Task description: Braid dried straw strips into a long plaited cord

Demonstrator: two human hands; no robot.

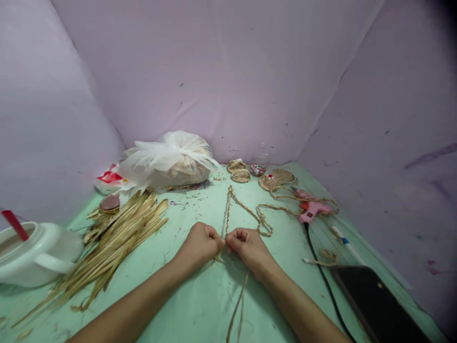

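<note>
My left hand [205, 242] and my right hand [246, 245] meet at the middle of the table, both pinching the near end of a braided fiber cord [228, 212]. From my fingertips the cord runs straight away from me to a bend, then turns back and snakes right toward the glue gun. Loose fiber strands [238, 309] hang below my right hand toward me. A short tuft of fiber sticks out under my left fingers. The exact grip between the fingertips is partly hidden.
Dried leaf strips [117, 243] lie left, beside a white pot [39, 255]. A white plastic bag [171, 162] stands at the back. Woven pieces [276, 178] and a bead jar [259, 169] sit far right. A pink glue gun [314, 209] trails a black cable near a phone [374, 300].
</note>
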